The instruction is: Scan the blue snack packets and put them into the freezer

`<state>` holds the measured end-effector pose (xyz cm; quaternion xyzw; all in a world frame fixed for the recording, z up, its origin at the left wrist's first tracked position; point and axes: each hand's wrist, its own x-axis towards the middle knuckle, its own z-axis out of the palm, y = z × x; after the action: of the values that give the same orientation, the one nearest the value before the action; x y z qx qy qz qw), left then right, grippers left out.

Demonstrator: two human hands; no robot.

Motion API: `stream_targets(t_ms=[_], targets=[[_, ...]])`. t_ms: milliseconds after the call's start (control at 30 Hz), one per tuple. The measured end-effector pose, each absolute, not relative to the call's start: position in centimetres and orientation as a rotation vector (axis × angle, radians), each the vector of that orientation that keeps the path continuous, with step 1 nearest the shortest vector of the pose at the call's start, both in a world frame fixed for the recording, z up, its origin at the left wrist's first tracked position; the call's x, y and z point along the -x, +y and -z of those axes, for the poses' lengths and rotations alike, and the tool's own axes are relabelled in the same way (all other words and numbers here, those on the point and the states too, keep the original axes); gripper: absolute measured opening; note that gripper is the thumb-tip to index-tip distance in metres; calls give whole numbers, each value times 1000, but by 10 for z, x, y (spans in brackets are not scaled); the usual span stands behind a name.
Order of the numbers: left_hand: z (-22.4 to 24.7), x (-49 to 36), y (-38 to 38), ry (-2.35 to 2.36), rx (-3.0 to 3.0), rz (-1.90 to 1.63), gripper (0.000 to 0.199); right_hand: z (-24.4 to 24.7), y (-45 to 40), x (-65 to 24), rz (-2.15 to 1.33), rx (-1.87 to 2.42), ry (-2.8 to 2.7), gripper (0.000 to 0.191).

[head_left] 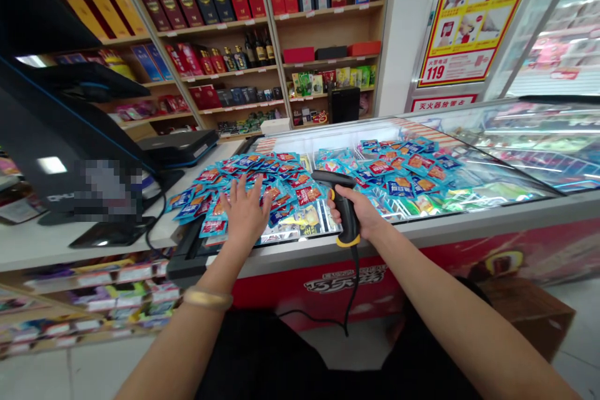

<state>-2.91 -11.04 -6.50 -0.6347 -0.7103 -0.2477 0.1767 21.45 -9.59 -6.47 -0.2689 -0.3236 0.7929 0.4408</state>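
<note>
Fingers spread, my left hand [247, 211] rests on or just over the near edge of a pile of small blue and red packets [281, 184] on the glass top of a freezer; contact is hard to make out. My right hand [359, 212] is wrapped round the handle of a black and yellow barcode scanner [347, 215], whose head points left above the glass. From the scanner's base a black cable hangs down in front of the freezer. A second pile of similar packets [407, 165] lies beyond the scanner, to the right.
A black checkout terminal [56, 144] stands on the white counter [14, 253] at the left. The freezer's grey front edge [440, 228] runs across the view. Shelves with boxes and bottles rise behind. A cardboard box [529, 312] sits on the floor at the right.
</note>
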Motion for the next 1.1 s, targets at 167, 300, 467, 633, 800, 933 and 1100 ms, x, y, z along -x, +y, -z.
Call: stream_targets(t_ms=[167,300,467,633,800,933,1100], targets=[[63,-26,-85,-1793,2023,867,51,65,-88,-258,-1884,708,-808,24],[70,-94,-54,-1629,2267,981,51,65,-82,-305,-1752,744,-773,22],[73,-174,-21,-1589,2513,945,55,68,-77,-349,-1663,716,-650,20],[67,-212,-4,-1667,2601,697,60,70,-77,-356,-1652,684,-601,19],[66,-216,-5,-1670,2634,496,49,69,-77,-352,-1664,681,-601,20],[60,-208,-12,-1657,2633,481,31,71,-76,-352,-1675,654,-631,22],[52,-176,-20,-1830,2465,1134,24,73,-77,-353,-1641,661,-654,23]])
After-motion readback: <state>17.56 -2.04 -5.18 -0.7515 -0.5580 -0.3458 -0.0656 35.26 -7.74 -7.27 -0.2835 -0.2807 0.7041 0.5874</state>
